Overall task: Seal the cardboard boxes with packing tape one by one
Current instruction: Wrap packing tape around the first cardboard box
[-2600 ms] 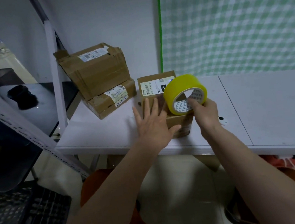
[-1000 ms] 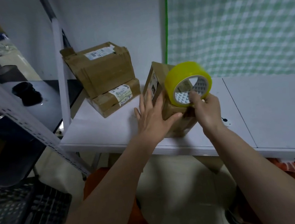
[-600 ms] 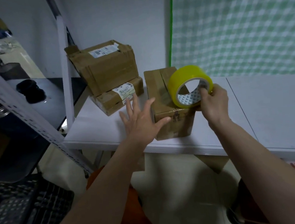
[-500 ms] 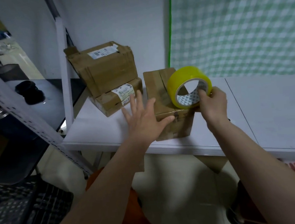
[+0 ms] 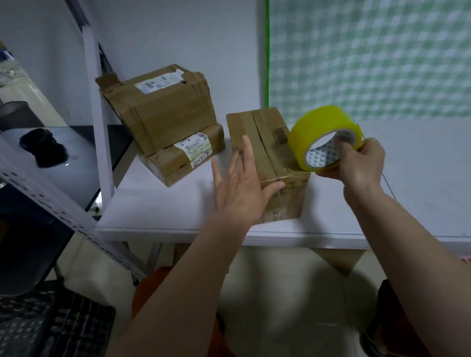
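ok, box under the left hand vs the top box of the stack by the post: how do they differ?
The near box lies flat on the white table; the stacked box sits tilted on a flatter box. The near box has the left hand on it, with the tape roll in the right hand at its right edge; the stacked box is untouched. The stacked box looks creased and torn; the near box looks neater. Both are brown cardboard.

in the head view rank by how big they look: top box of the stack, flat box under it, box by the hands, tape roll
1. Top box.
2. Box by the hands, though it sits nearer the camera.
3. Flat box, partly covered.
4. Tape roll.
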Tool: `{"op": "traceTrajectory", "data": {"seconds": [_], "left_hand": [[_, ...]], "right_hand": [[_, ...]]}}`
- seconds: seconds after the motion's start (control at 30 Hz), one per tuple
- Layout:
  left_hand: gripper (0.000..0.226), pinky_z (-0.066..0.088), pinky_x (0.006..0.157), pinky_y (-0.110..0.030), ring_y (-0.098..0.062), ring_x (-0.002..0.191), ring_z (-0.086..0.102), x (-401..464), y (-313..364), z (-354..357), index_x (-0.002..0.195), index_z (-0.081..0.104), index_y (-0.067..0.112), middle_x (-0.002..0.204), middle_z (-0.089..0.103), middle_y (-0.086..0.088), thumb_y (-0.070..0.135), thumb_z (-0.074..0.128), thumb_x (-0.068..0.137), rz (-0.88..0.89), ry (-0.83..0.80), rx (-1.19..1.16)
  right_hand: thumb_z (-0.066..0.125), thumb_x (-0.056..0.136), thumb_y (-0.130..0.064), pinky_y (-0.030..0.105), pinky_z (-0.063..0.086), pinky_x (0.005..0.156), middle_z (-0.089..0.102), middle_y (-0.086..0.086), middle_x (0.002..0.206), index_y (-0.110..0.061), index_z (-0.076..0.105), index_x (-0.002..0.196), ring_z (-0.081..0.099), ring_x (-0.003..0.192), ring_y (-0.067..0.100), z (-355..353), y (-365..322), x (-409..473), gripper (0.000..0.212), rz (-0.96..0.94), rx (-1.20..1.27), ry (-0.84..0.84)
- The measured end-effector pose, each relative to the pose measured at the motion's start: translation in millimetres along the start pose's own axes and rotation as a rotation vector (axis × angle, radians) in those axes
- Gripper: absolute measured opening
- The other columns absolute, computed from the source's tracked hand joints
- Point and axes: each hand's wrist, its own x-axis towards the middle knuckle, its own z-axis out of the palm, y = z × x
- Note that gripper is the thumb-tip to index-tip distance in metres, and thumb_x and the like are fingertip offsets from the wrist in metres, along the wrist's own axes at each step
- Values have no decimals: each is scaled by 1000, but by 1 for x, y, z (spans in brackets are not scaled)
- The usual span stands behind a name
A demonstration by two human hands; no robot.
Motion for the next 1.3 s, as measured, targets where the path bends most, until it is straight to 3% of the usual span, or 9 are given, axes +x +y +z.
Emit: {"op": "traceTrajectory", "data": {"seconds": [0.1,0.17,0.23,0.37,0.57,0.67,0.83,1.13,1.3], "left_hand": [[95,-4,118,-53,-13,148,7,-1,-1,-3,150,-17,26,160,16,-2,67,41,87,26,-14,31],[83,-7,116,-56,-15,148,5,-1,-1,-6,149,-15,36,161,14,-3,67,35,90,62,-34,88],[75,-11,114,-59,-21,149,3,1,3,-8,148,-11,45,160,12,-9,69,30,90,79,-69,156],[77,-15,109,-63,-29,148,-3,5,19,-3,148,-2,48,160,4,-14,78,27,84,14,-144,218],[81,-11,109,-63,-29,148,-5,6,17,0,147,-8,48,161,-1,-13,80,29,82,3,-142,207],[83,-8,110,-63,-28,148,-5,6,16,0,145,-15,49,161,-1,-13,79,30,82,-3,-147,205],[83,-5,110,-65,-29,148,-4,8,18,1,144,-16,50,161,0,-13,80,30,82,-12,-159,202],[84,0,113,-64,-30,148,-4,8,16,-1,146,-13,47,161,1,-13,78,32,83,5,-150,194],[87,6,111,-68,-35,146,-10,9,16,-1,148,-7,48,161,-12,-5,76,43,82,-45,-209,52]], "right_hand": [[64,87,-21,43,57,49,57,25,94,-2,50,91,63,77,34,0,2,0,24,54,116,6],[66,84,-16,29,54,47,59,21,85,3,54,89,62,65,27,4,4,-3,22,131,192,-61],[68,83,-12,25,51,47,61,13,73,-1,60,80,58,58,21,8,8,-10,13,225,265,-145],[62,86,-13,30,56,56,66,10,73,-10,63,79,65,64,21,14,12,-16,8,258,322,-183],[52,93,-18,35,57,49,65,7,77,-18,62,77,68,66,22,6,5,-3,19,109,207,-147],[52,92,-16,35,55,43,61,7,78,-19,59,75,66,63,26,-9,4,11,19,120,246,-21],[50,93,-14,38,56,46,61,19,93,-15,56,79,66,77,37,-21,24,22,15,241,258,-62],[47,95,-11,40,55,50,59,16,88,-12,52,83,64,71,30,-20,48,21,13,362,273,-86],[50,95,-14,35,56,47,62,17,82,-7,52,83,67,62,28,-14,59,13,14,403,282,-114]]}}
